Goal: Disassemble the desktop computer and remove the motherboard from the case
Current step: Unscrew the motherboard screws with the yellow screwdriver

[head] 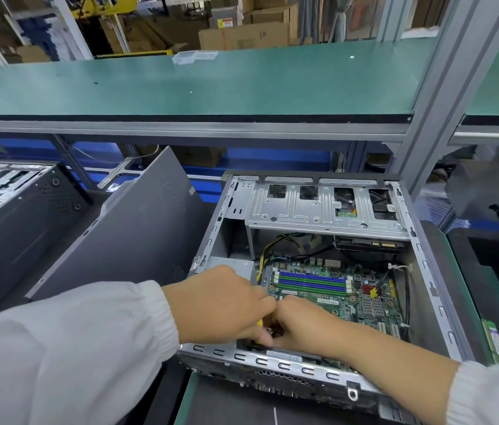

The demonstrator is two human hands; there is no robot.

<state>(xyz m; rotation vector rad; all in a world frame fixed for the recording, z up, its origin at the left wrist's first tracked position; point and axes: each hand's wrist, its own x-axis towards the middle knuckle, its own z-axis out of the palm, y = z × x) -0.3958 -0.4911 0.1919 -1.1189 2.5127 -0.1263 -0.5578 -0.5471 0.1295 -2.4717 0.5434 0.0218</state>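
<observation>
The open desktop case (285,365) lies on its side on the bench. Inside it sits the green motherboard (343,302) with blue memory slots. A silver drive cage (318,207) spans the far end. My left hand (220,305) and my right hand (306,326) meet at the case's near left corner, fingers curled down over the board. A sliver of a yellow tool handle (259,323) shows under my left hand's fingers, which grip it. What my right hand's fingertips touch or hold is hidden.
The removed grey side panel (137,228) leans to the left of the case. Another dark case (21,210) lies farther left. A loose memory stick (493,342) rests at the right. A green shelf (211,87) with small clear boxes (194,56) runs overhead.
</observation>
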